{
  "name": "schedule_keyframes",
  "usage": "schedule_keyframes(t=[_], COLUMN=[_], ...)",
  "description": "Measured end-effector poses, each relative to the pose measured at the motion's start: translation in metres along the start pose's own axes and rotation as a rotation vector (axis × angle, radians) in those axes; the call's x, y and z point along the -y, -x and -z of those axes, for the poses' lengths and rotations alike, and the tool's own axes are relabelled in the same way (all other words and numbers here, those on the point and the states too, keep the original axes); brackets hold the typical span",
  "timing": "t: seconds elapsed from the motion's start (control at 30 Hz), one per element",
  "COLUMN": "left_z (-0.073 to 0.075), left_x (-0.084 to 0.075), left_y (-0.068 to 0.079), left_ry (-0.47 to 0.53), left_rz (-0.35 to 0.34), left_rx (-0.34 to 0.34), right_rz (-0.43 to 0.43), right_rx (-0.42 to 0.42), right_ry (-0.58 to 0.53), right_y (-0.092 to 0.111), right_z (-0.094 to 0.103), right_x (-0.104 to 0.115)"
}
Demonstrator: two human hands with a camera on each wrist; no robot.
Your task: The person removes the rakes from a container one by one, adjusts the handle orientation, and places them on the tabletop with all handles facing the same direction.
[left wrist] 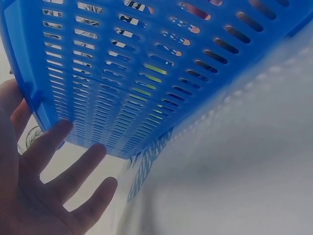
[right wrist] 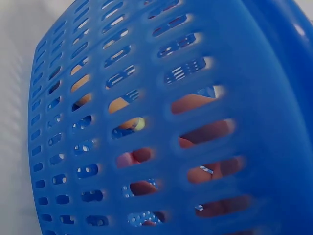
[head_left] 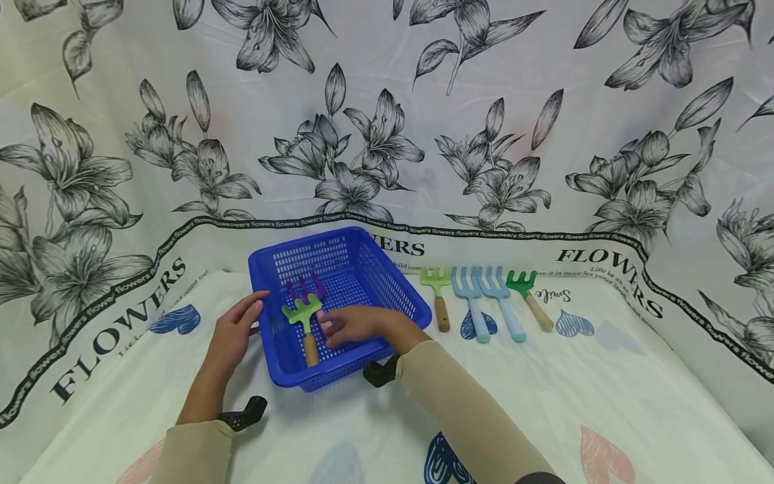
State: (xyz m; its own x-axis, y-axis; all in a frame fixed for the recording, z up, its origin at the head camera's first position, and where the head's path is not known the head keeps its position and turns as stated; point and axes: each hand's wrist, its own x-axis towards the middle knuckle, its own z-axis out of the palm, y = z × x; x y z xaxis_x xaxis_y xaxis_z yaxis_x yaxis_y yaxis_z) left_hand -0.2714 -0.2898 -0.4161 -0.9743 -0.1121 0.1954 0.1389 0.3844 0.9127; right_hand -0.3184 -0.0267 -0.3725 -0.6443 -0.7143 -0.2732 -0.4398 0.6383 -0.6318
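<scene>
Fingers of right hand (head_left: 355,325), the nearer, bend at pink handle (head_left: 321,321), clamping indeterminable, 1 light-green rake (head_left: 309,340) lying just left, long axis near-to-far, in blue basket (head_left: 387,277).

Backed by white, flower-printed cloth (head_left: 363,40). Spread below with pale fabric (head_left: 605,376) bearing blue and pink hearts (head_left: 605,457). Lit softly.

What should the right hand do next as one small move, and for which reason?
Perhaps lift the pink handle a little: the right hand has its fingers at it inside the basket, the left hand touches the basket and could steady it, and four forks lie outside.
</scene>
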Motion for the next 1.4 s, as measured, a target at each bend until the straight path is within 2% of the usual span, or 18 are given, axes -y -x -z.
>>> schedule_keyframes(t=[0.17,0.27,0.53,0.63,0.87,1.07,1.17,1.4], left_z=[0.0000,-0.0003,-0.0001,-0.0001,-0.0002,-0.0009,-0.0015,-0.0002], left_x=[0.0007,0.0026,0.0049,0.0043,0.0037,0.0058,0.0062,0.0038], left_y=[0.0007,0.0003,-0.0003,-0.0003,0.0008,0.0010,0.0002,-0.0009], left_ry=[-0.009,-0.018,-0.015,-0.014,-0.005,-0.006,-0.003,-0.002], left_rz=[0.013,0.020,0.006,0.000,-0.015,-0.016,-0.021,-0.012], left_rx=[-0.002,-0.005,-0.013,-0.018,-0.019,-0.018,-0.018,-0.013], right_rz=[-0.014,-0.016,0.025,0.030,-0.060,-0.076,-0.065,0.003], right_rx=[-0.052,-0.070,0.064,0.067,-0.075,-0.038,-0.057,-0.249], right_ry=[0.071,0.062,0.004,0.015,0.080,0.117,0.105,0.027], right_y=[0.0023,0.0032,0.0011,0.0013,0.0041,0.0029,0.0020,0.0007], right_z=[0.0004,0.0001,-0.0011,-0.0017,-0.0017,-0.0031,-0.0026,0.0020], right_x=[0.0045,0.0058,0.0038,0.0042,0.0063,0.0046,0.0034,0.0028])
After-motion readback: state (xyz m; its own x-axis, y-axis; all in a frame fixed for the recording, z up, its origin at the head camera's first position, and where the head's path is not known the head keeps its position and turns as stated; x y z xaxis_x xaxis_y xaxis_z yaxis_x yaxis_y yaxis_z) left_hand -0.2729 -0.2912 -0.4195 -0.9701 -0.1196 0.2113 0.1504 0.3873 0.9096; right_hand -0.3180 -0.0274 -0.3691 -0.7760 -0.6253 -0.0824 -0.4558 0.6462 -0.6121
